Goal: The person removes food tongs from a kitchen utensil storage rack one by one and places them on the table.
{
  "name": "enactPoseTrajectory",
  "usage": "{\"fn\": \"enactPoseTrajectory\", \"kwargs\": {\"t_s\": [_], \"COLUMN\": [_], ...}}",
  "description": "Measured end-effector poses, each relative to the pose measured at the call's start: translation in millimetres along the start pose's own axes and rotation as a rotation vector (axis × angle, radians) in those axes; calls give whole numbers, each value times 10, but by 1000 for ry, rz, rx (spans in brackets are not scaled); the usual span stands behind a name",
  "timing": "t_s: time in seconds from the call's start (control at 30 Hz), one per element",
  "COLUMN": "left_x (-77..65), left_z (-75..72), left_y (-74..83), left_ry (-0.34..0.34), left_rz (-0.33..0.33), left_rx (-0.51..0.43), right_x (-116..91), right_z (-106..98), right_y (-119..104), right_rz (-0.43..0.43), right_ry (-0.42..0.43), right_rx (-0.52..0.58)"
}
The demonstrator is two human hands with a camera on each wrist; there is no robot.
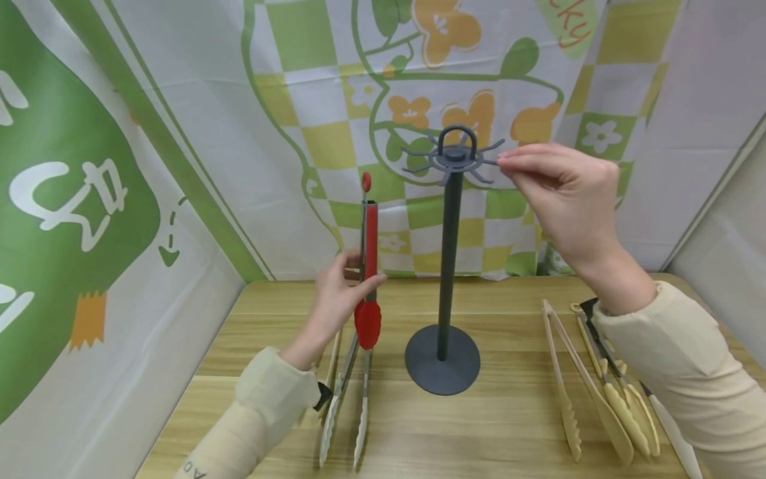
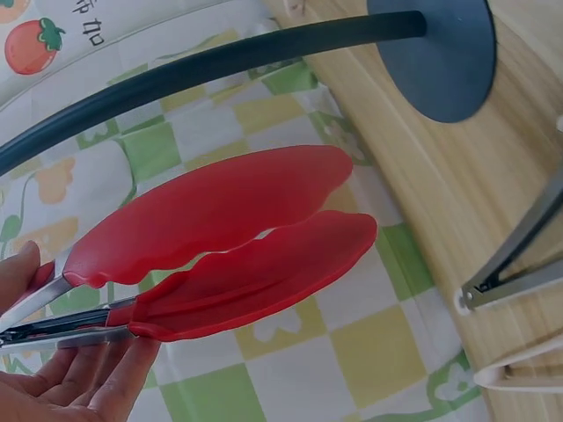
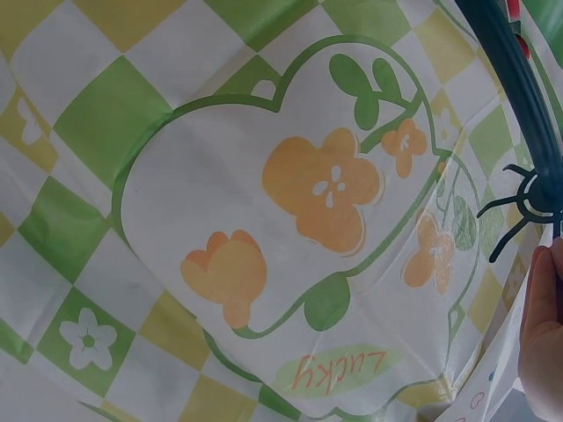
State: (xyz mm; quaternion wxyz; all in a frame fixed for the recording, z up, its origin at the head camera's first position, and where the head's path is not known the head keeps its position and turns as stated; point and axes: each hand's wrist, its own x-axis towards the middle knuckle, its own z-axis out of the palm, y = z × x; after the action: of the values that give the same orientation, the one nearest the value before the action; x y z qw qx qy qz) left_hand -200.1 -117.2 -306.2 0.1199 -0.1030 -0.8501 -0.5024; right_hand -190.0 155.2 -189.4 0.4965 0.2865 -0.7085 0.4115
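My left hand [image 1: 338,293] grips a pair of red-tipped tongs [image 1: 371,246] by the middle, held upright above the table with the red heads down. In the left wrist view the two scalloped red heads [image 2: 255,290] stand slightly apart. A dark grey utensil stand [image 1: 450,266] with a round base and a ring of hooks [image 1: 456,159] rises in the middle of the table, to the right of the tongs. At its top, my right hand [image 1: 565,193] pinches the tip of one hook between thumb and fingers. No utensil hangs on the hooks.
White-tipped tongs [image 1: 362,412] lie on the wooden table [image 1: 509,412] below my left hand, partly over other utensils. Beige tongs [image 1: 583,386] and several more utensils lie at the right, some under my right sleeve. A patterned cloth [image 1: 335,153] hangs behind the table.
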Motion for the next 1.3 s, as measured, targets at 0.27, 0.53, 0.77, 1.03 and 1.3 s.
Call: {"fn": "enactPoseTrajectory", "kwargs": {"t_s": [0.27,0.53,0.77,1.03,1.3], "left_x": [-19,-20,-26,-32,-38], "left_z": [-67,-125,-195,-288,-405], "left_y": [-74,-156,-234,-316,-431], "left_ry": [-15,-24,-25,-16,-17], "left_rz": [-35,-47,-84,-124,-155], "left_rx": [35,72,109,174,221], "right_x": [3,-1,3,1,4], "right_z": [-1,-8,-4,-7,-7], "right_y": [0,-5,-6,0,-3], "right_rz": [1,-3,-3,1,-1], "right_ry": [4,-10,-12,-4,-10], "right_rx": [-1,6,12,5,10]}}
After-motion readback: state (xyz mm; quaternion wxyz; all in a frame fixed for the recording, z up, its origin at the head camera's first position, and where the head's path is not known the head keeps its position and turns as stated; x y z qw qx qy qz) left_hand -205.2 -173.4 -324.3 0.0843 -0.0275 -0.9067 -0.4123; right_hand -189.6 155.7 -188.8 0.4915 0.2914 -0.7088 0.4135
